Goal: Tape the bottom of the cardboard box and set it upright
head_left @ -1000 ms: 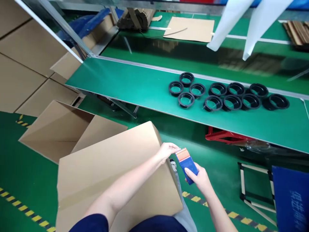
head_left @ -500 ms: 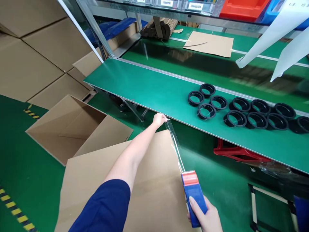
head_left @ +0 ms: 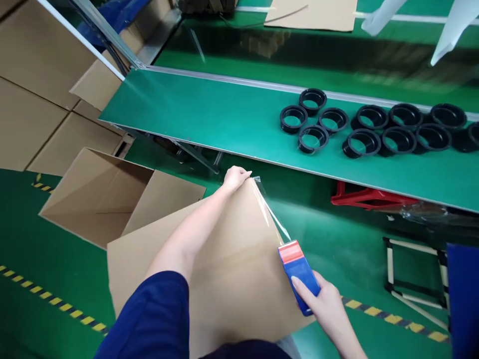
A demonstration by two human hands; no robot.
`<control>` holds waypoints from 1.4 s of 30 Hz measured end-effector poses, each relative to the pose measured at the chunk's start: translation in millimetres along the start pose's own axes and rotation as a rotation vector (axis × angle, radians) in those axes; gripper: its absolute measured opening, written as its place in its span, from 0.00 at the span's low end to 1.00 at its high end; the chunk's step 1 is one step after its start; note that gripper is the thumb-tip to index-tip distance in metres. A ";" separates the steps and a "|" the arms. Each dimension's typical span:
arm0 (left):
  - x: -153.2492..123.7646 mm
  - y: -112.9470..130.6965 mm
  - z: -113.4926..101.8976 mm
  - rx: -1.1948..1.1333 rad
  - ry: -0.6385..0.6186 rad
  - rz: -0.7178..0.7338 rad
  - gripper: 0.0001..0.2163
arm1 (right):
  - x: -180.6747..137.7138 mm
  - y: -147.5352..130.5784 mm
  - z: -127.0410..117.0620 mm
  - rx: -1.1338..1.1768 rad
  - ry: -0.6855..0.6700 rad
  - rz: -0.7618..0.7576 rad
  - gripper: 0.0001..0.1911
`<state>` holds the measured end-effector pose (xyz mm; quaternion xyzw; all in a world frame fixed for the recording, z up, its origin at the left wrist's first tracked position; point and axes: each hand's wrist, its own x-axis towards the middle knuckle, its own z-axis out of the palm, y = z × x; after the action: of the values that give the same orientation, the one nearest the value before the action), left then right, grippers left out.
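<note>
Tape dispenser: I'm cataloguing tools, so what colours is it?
The tape dispenser is blue with a reddish band; best seen in the head view.

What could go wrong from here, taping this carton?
1. The clear tape runs along the edge of the carton, with part of it overhanging, so it might stick crooked or crease.
2. The left hand is at one corner only; if the right hand pulls the dispenser hard, the carton could shift.
</note>
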<state>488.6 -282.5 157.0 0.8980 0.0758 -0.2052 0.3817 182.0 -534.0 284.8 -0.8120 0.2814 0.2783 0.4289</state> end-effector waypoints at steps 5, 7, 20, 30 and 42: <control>-39.3 -2.1 11.9 0.001 0.155 0.089 0.19 | -43.2 65.5 -28.4 -0.057 -0.102 0.071 0.29; -40.7 -2.6 17.4 0.007 0.228 0.091 0.19 | -65.0 97.0 -38.2 -0.040 -0.108 0.124 0.30; -93.5 -3.3 46.2 -0.032 0.445 0.276 0.19 | -104.6 205.3 -35.9 -0.175 -0.034 0.190 0.27; -395.0 -58.8 125.4 -0.549 0.285 0.012 0.16 | -114.0 237.5 -6.2 -0.276 -0.032 0.047 0.25; -497.6 -83.0 133.4 -0.979 -0.387 -0.258 0.16 | -203.1 178.8 102.1 0.017 -0.250 -0.273 0.29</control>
<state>-27.1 -310.0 231.6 0.5445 0.2002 -0.3528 0.7341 -103.3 -487.3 280.4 -0.7980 0.1156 0.3140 0.5012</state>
